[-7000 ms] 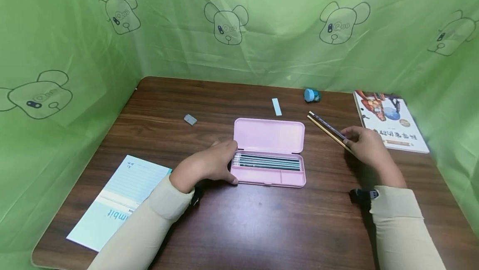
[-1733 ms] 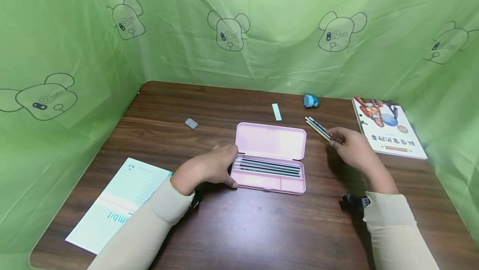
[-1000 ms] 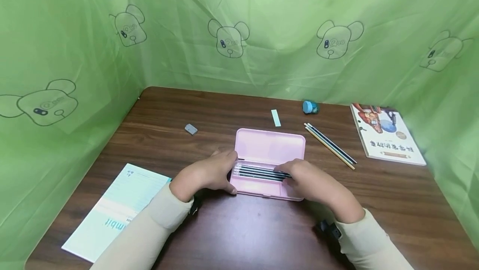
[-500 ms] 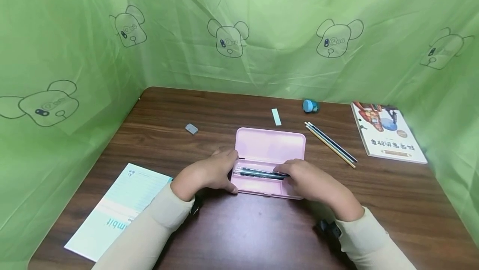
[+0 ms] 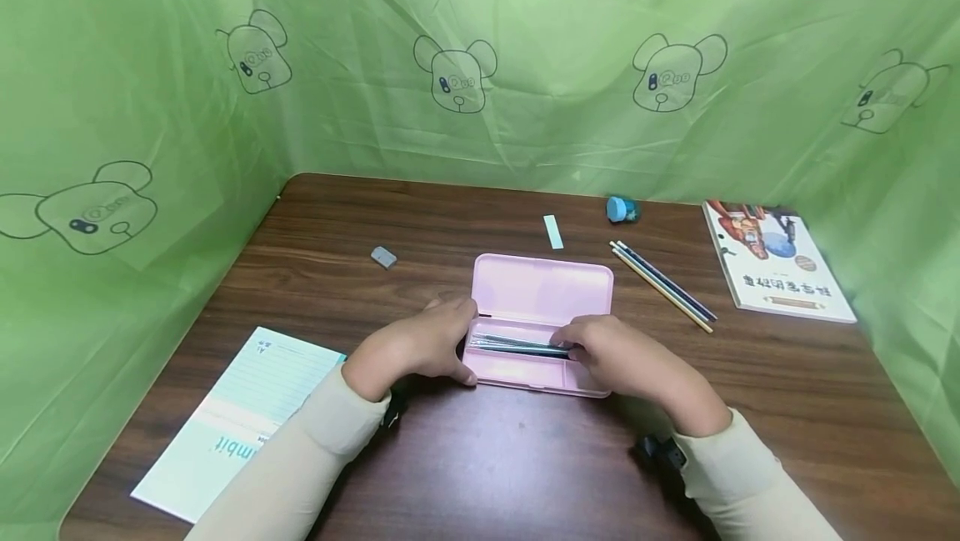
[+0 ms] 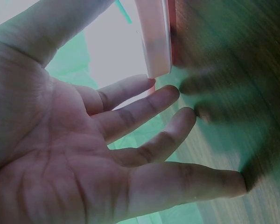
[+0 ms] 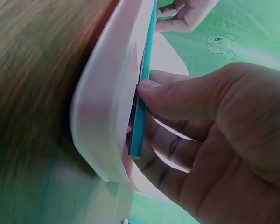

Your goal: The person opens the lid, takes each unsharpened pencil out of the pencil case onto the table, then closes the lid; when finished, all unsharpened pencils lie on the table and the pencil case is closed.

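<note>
A pink pencil case (image 5: 517,372) lies with its lid raised on the table. My left hand (image 5: 420,341) holds its left end between thumb and fingers; in the left wrist view the fingers (image 6: 144,116) are spread, one tip at the case's corner. My right hand (image 5: 611,358) reaches into the long compartment and pinches dark green pencils (image 5: 517,346) near their right ends. In the right wrist view, a teal pencil (image 7: 139,123) sits between thumb and fingers, just over the case's rim. The right hand covers the small compartment at the case's right.
Loose pencils (image 5: 663,287) lie slanted to the right of the case. Behind are a pale strip (image 5: 552,232) and a small blue-capped jar (image 5: 622,209). A grey eraser (image 5: 383,257) and a notebook (image 5: 240,416) lie left, a book (image 5: 780,262) right. Green cloth (image 5: 525,141) surrounds the table.
My right hand laid the pencils it held down at the right, then moved left into the case. There it gathered pencils between its fingers. The left hand stayed on the case.
</note>
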A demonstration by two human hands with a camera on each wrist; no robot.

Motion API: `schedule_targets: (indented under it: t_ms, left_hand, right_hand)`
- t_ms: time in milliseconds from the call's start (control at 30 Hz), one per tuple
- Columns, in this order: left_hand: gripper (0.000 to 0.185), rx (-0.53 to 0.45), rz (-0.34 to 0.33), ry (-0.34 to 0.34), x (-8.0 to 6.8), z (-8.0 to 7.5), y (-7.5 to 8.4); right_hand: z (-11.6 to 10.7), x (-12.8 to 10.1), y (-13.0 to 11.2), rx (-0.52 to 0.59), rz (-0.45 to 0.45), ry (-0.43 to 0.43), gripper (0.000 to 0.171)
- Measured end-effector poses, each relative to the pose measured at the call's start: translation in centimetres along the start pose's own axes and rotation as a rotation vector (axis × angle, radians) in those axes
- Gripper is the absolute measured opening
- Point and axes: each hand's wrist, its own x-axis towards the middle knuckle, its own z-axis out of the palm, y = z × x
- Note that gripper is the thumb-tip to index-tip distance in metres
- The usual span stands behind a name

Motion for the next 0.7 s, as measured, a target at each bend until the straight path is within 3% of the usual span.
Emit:
schedule_targets:
  t_ms: [100,200,267,367,500,700]
  left_hand:
    - [0.068,-0.001,-0.002,0.000,0.0,0.0,0.0]
    - [0.069,0.002,-0.003,0.000,-0.1,-0.1,0.0]
    - [0.070,0.005,-0.001,-0.001,0.0,-0.1,0.1]
    - [0.070,0.007,0.004,-0.005,0.1,-0.2,0.1]
    - [0.070,0.004,0.000,-0.010,0.0,-0.2,0.1]
    - [0.068,-0.012,-0.003,-0.006,-0.2,-0.1,0.0]
  right_hand:
    - [-0.8,-0.4,0.2,0.012,-0.028,0.066,0.029]
    - [-2.1,-1.1,0.9,0.044,-0.041,0.201,0.031]
    - [-3.2,-1.8,1.6,0.073,-0.004,0.290,0.033]
    - [-4.7,-2.7,3.0,0.114,0.112,0.394,0.031]
    - [-5.6,-3.3,5.6,0.128,0.310,0.464,0.025]
    - [-4.2,-3.1,9.7,0.085,0.480,0.417,0.025]
